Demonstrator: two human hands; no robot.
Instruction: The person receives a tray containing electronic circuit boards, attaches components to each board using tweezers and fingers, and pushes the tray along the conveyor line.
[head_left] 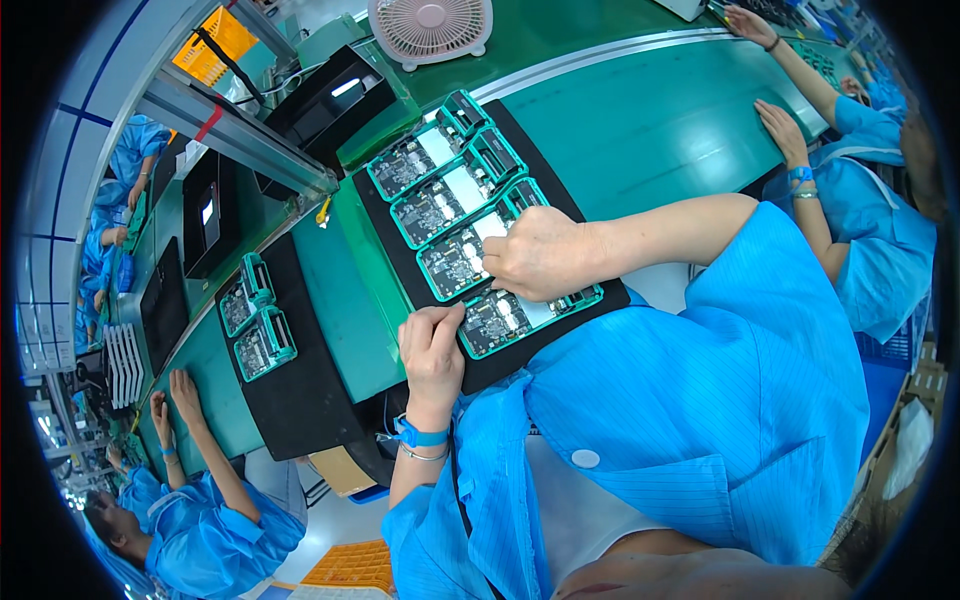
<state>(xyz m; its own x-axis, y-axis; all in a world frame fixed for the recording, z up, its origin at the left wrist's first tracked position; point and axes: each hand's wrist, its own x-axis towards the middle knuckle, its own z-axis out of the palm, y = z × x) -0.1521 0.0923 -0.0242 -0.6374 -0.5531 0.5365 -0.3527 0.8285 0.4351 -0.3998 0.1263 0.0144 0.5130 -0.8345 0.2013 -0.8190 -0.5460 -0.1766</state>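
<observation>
Several teal housings with dark circuit boards lie in a slanting row on a black mat (535,147). My right hand (540,255) is closed, fingers pinched together, over the two nearest housings; what its fingertips hold, if anything, is hidden beneath them. The nearest housing (497,325) is partly covered by that hand. At this housing's left corner is my left hand (432,350), its fingers curled in and their tips touching or close to the rim. Farther up the row, a white panel (465,188) lies beside the board of another housing (430,212).
Two more teal housings (265,343) rest on a second black mat (300,400) to the left. A metal post (225,130) and black trays (335,105) stand beyond. A pink fan (430,28) is at the top. Co-workers' hands (785,130) reach the bench from the right.
</observation>
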